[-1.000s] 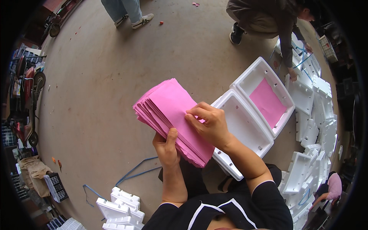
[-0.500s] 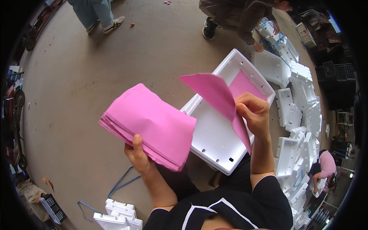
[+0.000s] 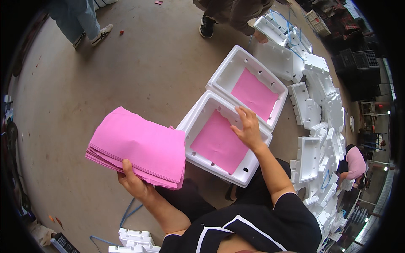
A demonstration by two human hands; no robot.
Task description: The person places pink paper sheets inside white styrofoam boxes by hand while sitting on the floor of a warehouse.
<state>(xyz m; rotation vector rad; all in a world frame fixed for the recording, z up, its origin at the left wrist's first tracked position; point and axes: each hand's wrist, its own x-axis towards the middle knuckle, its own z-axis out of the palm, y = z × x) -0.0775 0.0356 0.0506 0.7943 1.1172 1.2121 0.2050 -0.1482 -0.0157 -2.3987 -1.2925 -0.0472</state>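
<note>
Laid: one pink sheet (image 3: 255, 95) in the far foam tray (image 3: 229, 71), another in the near foam tray (image 3: 252, 160); unlaid: one thick pink stack (image 3: 139, 145), clamped in my left hand (image 3: 137, 183), thumb on top. My right hand (image 3: 249, 130) is empty, fingers apart, over the near foam tray; contact, I cannot tell.

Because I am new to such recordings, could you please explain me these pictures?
There is no robot here: these are a person's two bare hands. All pictures come from one wide fisheye camera on that person's head, looking down, so straight edges bend. The left hand holds a stack of pink sheets. The right hand is open and empty over the nearer white box, where a pink sheet lies. Beyond is a second white box with another sheet. More white boxes lie on the floor to the right.
</note>
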